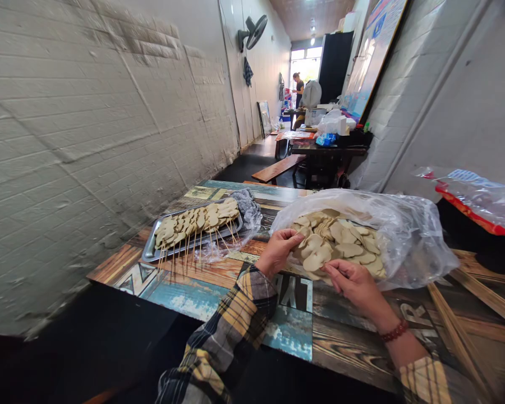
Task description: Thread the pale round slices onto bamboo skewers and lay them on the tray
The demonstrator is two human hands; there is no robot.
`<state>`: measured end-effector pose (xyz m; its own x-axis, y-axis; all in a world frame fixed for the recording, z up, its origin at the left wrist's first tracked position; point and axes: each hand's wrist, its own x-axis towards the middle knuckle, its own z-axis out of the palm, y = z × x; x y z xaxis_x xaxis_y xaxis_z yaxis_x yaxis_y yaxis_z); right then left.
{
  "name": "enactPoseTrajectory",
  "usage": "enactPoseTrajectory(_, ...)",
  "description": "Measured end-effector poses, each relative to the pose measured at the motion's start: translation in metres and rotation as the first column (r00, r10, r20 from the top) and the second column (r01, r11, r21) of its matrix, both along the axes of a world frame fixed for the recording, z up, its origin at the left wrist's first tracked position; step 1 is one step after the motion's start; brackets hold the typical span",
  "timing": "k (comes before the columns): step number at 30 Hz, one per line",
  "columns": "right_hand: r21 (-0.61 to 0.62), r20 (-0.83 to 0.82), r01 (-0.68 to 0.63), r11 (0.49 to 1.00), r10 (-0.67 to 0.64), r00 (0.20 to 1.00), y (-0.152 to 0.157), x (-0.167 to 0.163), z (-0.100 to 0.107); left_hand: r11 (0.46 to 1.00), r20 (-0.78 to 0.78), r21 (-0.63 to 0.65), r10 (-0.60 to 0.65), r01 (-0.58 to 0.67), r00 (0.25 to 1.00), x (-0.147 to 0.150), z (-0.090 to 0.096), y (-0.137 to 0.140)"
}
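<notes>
A clear plastic bag [412, 224] lies with its mouth facing me, full of pale beige, thin, rounded food slices [348, 249]. At the bag's mouth my left hand [278, 251] is closed, its thumb and fingers pinching the edge of a slice. My right hand [356, 285] pinches the lower edge of a lobed slice [316, 253] at the front of the pile. Whether both hands hold the same slice I cannot tell. To the left, a metal tray [150, 247] carries similar slices threaded on wooden skewers [188, 249], whose bare ends stick out over the near rim.
Bundles of long wooden sticks [454, 325] lie at the table's right. A crumpled dark plastic bag [247, 207] sits by the tray. Red-edged plastic packaging [475, 207] is at far right. Behind are a bench [279, 168], a cluttered table [328, 148] and another person [298, 90].
</notes>
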<state>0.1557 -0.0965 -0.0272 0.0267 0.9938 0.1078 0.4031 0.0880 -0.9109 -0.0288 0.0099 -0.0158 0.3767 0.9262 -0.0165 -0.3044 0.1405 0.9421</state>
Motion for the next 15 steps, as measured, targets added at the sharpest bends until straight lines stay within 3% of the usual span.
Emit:
enactPoseTrajectory(6,-0.076,-0.17,0.006,0.997,-0.019,0.985,0.0012,-0.0001,0.0018,0.996,0.042,-0.053,-0.072,0.074,0.997,-0.0013,0.0042,-0.0021)
enactPoseTrajectory(15,-0.086,-0.232,-0.01,0.996,-0.01,0.973,0.0013,-0.0002,0.0017,0.989,0.14,-0.111,-0.082,0.098,0.987,-0.0008,0.0036,-0.0024)
